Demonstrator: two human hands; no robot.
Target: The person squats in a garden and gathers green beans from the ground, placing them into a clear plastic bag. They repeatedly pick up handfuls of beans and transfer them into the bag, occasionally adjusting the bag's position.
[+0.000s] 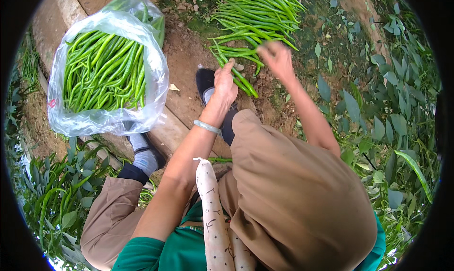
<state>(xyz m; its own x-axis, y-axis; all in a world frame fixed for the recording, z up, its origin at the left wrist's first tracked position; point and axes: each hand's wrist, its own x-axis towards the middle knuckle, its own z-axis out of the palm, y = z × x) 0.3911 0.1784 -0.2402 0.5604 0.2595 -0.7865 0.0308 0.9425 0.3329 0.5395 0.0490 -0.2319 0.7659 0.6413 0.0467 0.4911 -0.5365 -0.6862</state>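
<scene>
Long green chili peppers point(244, 83) are gripped in my left hand point(226, 80), above the soil beside my shoe. My right hand point(277, 59), blurred, is at the near edge of a pile of green chili peppers point(257, 13) laid on the ground. Its fingertips are too smeared to tell whether they hold a pepper. To the left stands a clear plastic bag point(156, 68) with its mouth wide, filled with more green chili peppers point(106, 70). A pale bangle point(207, 127) circles my left wrist.
Leafy pepper plants point(390, 118) crowd the right side, and others point(74, 189) grow at the lower left. My dark shoes point(205, 80) rest on a bare earth path with a pale edging strip point(173, 127). A spotted cloth strap point(214, 214) hangs over my front.
</scene>
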